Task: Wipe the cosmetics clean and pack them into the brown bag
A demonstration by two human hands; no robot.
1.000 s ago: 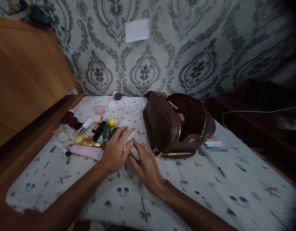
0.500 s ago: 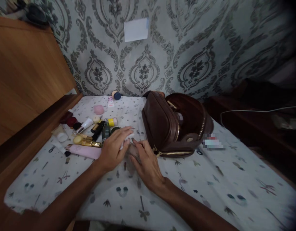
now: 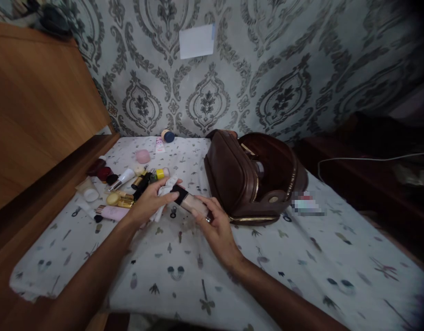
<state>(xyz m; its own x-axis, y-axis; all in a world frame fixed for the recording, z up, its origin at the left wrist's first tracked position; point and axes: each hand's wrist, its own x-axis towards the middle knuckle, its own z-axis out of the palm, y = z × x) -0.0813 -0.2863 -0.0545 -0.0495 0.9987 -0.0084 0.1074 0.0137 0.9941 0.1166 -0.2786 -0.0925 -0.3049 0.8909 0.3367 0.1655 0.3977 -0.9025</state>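
My right hand (image 3: 219, 232) is closed around the lower end of a foundation bottle (image 3: 190, 202), clear with beige contents and a black cap. At the cap end, my left hand (image 3: 148, 202) grips a crumpled white cloth (image 3: 168, 185), its thumb pressed on the black cap. The bottle is tilted, cap up to the left, above the printed sheet (image 3: 177, 294). Just right of my hands stands a brown cosmetic bag (image 3: 227, 177), unzipped, with a small container (image 3: 259, 169) visible inside. Left of my hands lies a pink tube (image 3: 111, 212), partly hidden by my left wrist.
Several cosmetics lie at the left, among them a gold-capped bottle (image 3: 125, 202), a beige tube (image 3: 88, 191) and a dark red jar (image 3: 104, 174). A pink jar (image 3: 143, 156) sits farther back. A wooden panel (image 3: 42, 101) borders the left side; a patterned wall (image 3: 232, 92) stands behind.
My hands have moved apart, bringing the bottle and its black cap into plain view. My left hand has shifted left with the cloth; my right hand has moved slightly right.
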